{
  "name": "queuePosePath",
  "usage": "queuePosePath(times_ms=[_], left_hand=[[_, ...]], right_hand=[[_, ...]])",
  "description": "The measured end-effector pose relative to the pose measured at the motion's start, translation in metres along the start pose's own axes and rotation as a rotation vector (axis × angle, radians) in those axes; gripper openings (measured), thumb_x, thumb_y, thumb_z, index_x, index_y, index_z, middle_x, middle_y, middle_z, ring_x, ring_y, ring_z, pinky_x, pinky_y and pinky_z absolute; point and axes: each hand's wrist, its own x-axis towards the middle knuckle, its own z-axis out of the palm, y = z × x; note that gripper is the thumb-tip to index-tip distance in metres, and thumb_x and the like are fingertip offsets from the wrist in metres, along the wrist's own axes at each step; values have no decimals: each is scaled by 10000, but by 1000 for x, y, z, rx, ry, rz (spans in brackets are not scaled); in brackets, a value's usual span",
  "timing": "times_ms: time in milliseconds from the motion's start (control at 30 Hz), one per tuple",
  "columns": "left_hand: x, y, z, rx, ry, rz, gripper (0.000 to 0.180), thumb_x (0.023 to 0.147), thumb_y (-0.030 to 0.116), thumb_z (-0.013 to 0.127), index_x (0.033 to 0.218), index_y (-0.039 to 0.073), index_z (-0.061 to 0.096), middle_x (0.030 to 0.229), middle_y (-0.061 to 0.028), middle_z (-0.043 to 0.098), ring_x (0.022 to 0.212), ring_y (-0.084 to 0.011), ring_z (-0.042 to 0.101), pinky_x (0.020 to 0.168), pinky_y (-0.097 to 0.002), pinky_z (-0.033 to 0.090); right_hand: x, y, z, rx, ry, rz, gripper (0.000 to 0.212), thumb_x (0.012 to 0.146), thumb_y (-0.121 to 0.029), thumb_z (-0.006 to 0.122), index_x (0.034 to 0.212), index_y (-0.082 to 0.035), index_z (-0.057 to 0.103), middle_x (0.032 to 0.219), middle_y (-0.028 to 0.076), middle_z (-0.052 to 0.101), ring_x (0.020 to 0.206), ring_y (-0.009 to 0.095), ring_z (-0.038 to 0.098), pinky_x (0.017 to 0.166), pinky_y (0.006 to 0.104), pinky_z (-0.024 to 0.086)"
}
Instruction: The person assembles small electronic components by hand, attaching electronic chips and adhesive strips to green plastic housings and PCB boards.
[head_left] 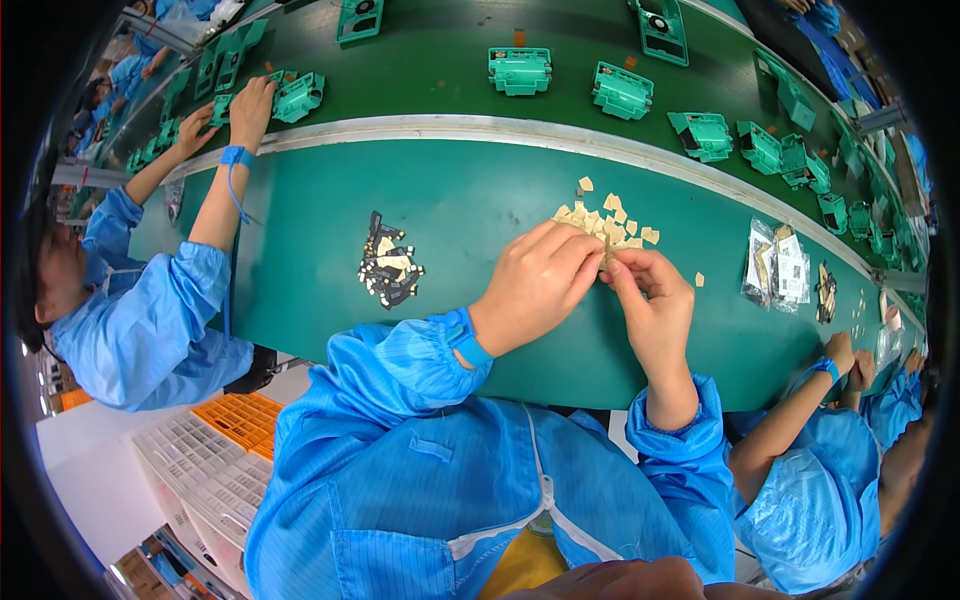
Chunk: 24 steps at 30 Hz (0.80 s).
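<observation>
Teal housings (520, 72) on green conveyor (430, 85), orange crate (242, 422), white crates (190, 450)

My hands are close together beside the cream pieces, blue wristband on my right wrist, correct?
Wrong wrist: the head view shows the blue wristband at the wrist of your left hand, not your right hand. They are close together beside the cream pieces.

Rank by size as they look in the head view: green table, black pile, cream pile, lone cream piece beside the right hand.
1. Green table
2. Black pile and cream pile: too alike to rank; the left hand overlaps the latter.
3. Lone cream piece
</observation>
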Motion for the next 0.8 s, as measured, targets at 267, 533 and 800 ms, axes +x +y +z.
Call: queuePosePath(times_ms=[267,533,800], left_hand=[[-1,2,5,-27,-34,46,123,835,14,745,954,7,714,891,-104,699,786,-295,669,677,-394,554],[-1,2,11,-19,-44,43,145,811,3,743,952,13,708,879,-100,689,784,-292,663,678,-397,551],[-1,2,17,-49,-34,-3,120,805,5,739,909,32,686,826,-99,666,751,-279,653,644,-387,541]], right_hand=[[2,0,-7,-134,-28,-128,92,910,34,693,1000,27,713,918,118,724,811,187,708,736,290,570],[2,3,-10,-189,-20,-207,93,887,56,688,972,22,700,895,117,701,783,210,684,718,301,552],[1,11,-19,-81,-23,-139,68,885,56,681,947,28,683,885,96,698,781,157,680,722,276,553]])
